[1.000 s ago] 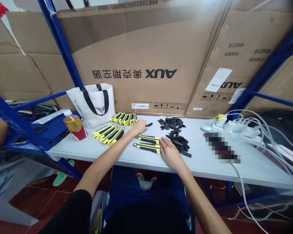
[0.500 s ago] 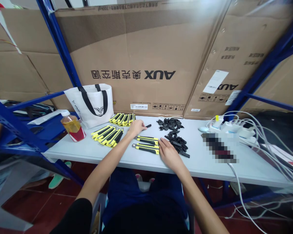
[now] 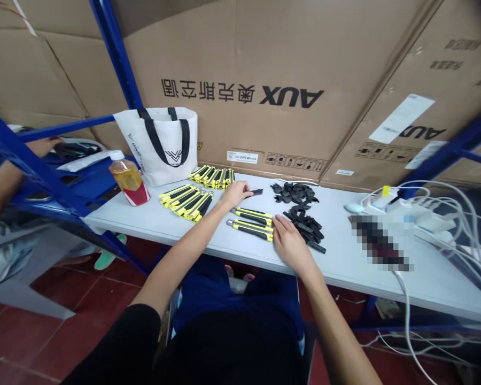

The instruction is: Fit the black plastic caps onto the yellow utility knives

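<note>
My left hand (image 3: 236,195) is closed in a pinch on a small, slim black plastic piece (image 3: 257,192), just above the table. Below it, two yellow-and-black utility knives (image 3: 250,231) lie side by side, their metal tips pointing left. My right hand (image 3: 292,243) rests palm down with its fingers lying flat, fingertips at the right ends of these knives. Right beside that hand is a pile of black plastic parts (image 3: 307,227), with a second pile of curved black parts (image 3: 294,192) behind it. Left of my left hand lie two rows of utility knives (image 3: 187,202).
A white tote bag (image 3: 170,141) and a drink bottle (image 3: 130,179) stand at the left. Right on the table (image 3: 336,278) are a blurred-out object (image 3: 379,243) and white plugs with tangled cables (image 3: 420,211). Large cartons (image 3: 224,48) back the table. Another person's arm (image 3: 4,182) shows far left.
The view has tilted down and shifted left, so everything sits differently in the picture. Both hands keep nearly the same places, the left still pinching the black piece. Another person's hand has come into view far left.
</note>
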The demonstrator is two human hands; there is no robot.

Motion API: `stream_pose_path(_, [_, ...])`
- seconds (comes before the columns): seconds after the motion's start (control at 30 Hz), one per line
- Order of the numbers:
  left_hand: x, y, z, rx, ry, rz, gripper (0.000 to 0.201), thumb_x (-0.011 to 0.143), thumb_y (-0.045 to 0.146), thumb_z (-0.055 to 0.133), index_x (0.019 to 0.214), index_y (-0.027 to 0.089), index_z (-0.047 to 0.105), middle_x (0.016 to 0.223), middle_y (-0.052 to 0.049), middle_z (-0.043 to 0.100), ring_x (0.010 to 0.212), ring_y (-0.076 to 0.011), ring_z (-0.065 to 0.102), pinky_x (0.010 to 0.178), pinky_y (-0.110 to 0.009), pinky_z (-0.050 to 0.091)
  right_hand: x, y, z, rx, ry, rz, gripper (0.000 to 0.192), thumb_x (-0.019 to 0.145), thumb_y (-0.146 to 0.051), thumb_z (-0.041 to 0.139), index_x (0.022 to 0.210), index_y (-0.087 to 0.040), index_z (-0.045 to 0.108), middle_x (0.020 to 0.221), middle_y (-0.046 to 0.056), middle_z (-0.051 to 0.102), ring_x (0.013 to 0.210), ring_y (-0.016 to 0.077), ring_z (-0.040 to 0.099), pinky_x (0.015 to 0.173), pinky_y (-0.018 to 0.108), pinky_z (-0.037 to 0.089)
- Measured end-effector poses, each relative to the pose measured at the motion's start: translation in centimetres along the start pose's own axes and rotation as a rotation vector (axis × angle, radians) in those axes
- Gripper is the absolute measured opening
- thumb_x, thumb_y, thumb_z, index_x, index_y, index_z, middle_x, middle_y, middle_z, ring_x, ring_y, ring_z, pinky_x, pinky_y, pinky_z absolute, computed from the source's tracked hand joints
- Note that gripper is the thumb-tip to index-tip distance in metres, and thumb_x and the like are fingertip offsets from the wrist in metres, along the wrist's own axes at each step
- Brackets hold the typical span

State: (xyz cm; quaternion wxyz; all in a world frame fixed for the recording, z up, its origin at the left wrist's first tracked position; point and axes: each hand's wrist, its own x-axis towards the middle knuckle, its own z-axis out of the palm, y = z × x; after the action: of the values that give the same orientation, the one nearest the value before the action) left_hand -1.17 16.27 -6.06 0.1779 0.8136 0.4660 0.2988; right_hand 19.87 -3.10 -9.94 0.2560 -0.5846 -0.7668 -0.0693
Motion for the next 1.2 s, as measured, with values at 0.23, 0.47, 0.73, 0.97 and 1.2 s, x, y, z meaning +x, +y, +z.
stream_pose_path(0.23, [-0.5, 1.3, -0.8, -0.024, 0.094, 0.181, 0.017, 0.103, 0.035, 0.069, 0.097, 0.019, 0.073, 0.102, -0.006, 0.076, 0.093, -0.0222, 0.068, 0.086, -0.032, 0.05, 0.0, 0.0, 0.1, 0.089, -0.005, 0.029, 0.049, 0.105, -0.025, 0.039, 0.143, -0.01, 0.067, 0.151, 0.022, 0.064, 0.145, 0.0362, 0.057, 0.125, 0.056, 0.045])
stream_pose_path(0.47, [-6.8, 5.6, -3.5, -0.106, 0.236, 0.555, 0.02, 0.105, 0.037, 0.068, 0.099, 0.02, 0.074, 0.103, -0.006, 0.077, 0.102, -0.0227, 0.071, 0.096, -0.036, 0.05, 0.9, -1.5, -2.5, 0.595, 0.265, 0.211, 0.063, 0.105, -0.045, 0.055, 0.164, -0.029, 0.04, 0.16, 0.016, 0.056, 0.135, 0.0328, 0.064, 0.112, 0.057, 0.054])
stream_pose_path(0.73, [-14.7, 7.1, -5.0, -0.195, 0.277, 0.585, 0.02, 0.104, 0.038, 0.07, 0.095, 0.022, 0.077, 0.108, -0.006, 0.079, 0.104, -0.0219, 0.072, 0.101, -0.04, 0.048, 1.1, -3.1, -3.0, 0.967, 0.108, 0.008, 0.042, 0.087, -0.043, 0.086, 0.126, -0.035, 0.072, 0.158, 0.008, 0.057, 0.148, 0.0315, 0.053, 0.123, 0.054, 0.043])
stream_pose_path(0.97, [-12.7, 6.9, -4.1, -0.212, 0.175, 0.418, 0.033, 0.096, 0.048, 0.078, 0.118, 0.024, 0.074, 0.12, -0.006, 0.078, 0.117, -0.0252, 0.07, 0.107, -0.039, 0.047, 1.3, -2.8, -3.2, 1.123, 0.359, 0.195, 0.017, 0.088, -0.04, 0.085, 0.091, -0.026, 0.077, 0.123, 0.009, 0.078, 0.119, 0.0292, 0.069, 0.109, 0.05, 0.05])
stream_pose_path(1.2, [-7.6, 4.3, -4.7, 0.193, -0.293, 0.403, 0.031, 0.098, 0.045, 0.077, 0.118, 0.022, 0.08, 0.124, -0.007, 0.076, 0.119, -0.0269, 0.067, 0.102, -0.035, 0.046, 2.0, -2.0, -3.2, 1.385, 0.625, 0.613, 0.031, 0.073, -0.044, 0.093, 0.088, -0.023, 0.075, 0.092, 0.0, 0.068, 0.093, 0.0206, 0.069, 0.088, 0.036, 0.055])
